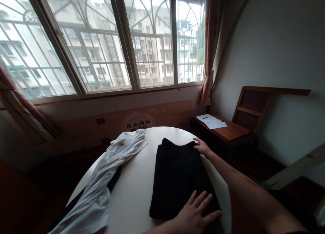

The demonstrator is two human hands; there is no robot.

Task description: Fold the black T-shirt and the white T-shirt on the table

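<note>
A folded black cloth [177, 176] lies on the round white table [134, 179]. My left hand [196, 210] rests palm down on its near right part, fingers spread, holding nothing. At the far right corner of the cloth, my right hand [202, 148] touches the edge with its fingers slightly apart; part of that hand is hard to make out. To the left, a crumpled white garment [101, 179] stretches along the table and hangs over the near side. Some dark fabric [114, 179] shows beneath it.
A brown wooden bench [233, 130] at the right bears white papers [212, 121] and a pen. Behind the table, a printed cardboard panel [172, 117] leans under the barred windows. Curtains [207, 81] hang at both sides. A pale slanted beam [294, 169] is at the lower right.
</note>
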